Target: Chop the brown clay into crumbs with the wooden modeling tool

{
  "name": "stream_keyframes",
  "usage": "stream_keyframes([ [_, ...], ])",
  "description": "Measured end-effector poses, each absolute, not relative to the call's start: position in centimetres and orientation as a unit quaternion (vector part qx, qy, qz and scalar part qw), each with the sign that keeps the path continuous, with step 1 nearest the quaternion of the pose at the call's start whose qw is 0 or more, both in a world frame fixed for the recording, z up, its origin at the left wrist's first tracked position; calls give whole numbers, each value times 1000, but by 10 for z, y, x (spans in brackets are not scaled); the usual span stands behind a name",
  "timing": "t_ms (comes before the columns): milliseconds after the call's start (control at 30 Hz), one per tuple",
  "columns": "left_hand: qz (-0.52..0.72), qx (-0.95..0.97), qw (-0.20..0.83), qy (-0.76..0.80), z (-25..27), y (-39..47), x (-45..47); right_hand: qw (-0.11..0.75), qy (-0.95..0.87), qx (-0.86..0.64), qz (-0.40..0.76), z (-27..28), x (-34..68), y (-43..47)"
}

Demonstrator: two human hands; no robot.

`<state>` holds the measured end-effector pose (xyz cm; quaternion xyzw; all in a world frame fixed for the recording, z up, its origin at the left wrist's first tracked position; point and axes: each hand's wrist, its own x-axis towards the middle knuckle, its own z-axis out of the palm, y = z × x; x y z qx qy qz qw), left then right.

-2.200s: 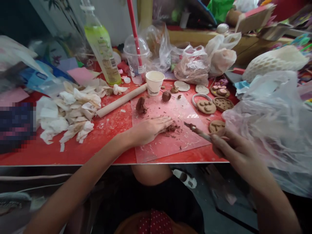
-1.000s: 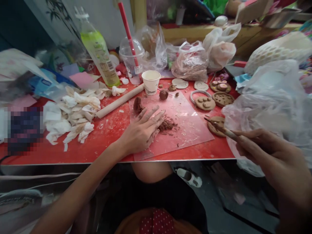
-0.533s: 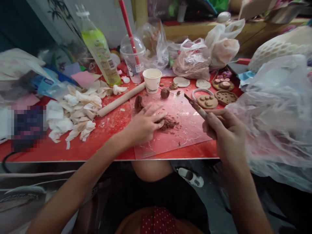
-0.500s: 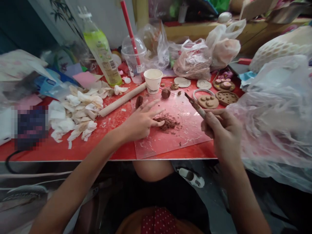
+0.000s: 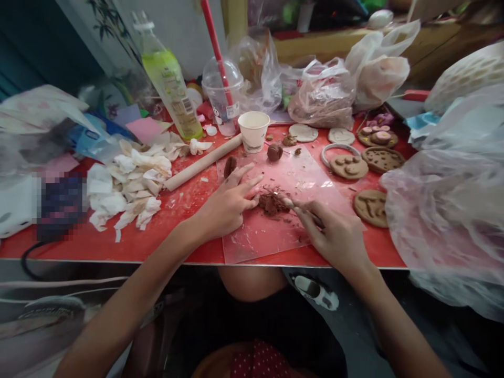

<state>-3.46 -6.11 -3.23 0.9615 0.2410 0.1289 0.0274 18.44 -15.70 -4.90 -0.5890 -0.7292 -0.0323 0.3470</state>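
My left hand (image 5: pixel 222 205) rests over the left side of a clear sheet (image 5: pixel 246 247), its fingers spread and its thumb at the edge of a crumbly heap of brown clay (image 5: pixel 273 205). My right hand (image 5: pixel 336 233) is closed around a slim, clay-smeared stick tool (image 5: pixel 316 219), mostly hidden by the fingers. Its fingertips are low at the heap's right side. Two small brown clay pieces with a groove lie farther back: a ball (image 5: pixel 274 152) near the cup, and an oval (image 5: pixel 230 166) just beyond my left fingers.
A paper cup (image 5: pixel 253 131) and a wooden roller (image 5: pixel 205 161) stand behind the sheet. Crumpled tissues (image 5: pixel 137 173) and a green drink bottle (image 5: pixel 172 86) are left. Decorated clay discs (image 5: pixel 348 166) and a plastic bag (image 5: pixel 433 210) occupy the right. The table edge (image 5: pixel 197 263) is nearest me.
My right hand has come down and left with the tool, from raised above the sheet to the clay heap. A lettered clay disc now shows at right. My left hand stays almost in place.
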Motion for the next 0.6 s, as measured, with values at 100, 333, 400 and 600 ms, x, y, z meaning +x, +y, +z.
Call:
stream_keyframes([
  [100,114,958,9,262,-28,-72,-25,370,-695,-616,-30,-48,184,-157],
  [333,127,942,-40,308,-16,-83,-21,423,-593,-684,13,-46,187,-161],
  [400,126,944,-50,301,-16,-83,-20,437,-584,-683,28,-46,186,-162],
  [600,75,948,-35,308,-22,-87,-13,445,-565,-683,128,-45,204,-160],
])
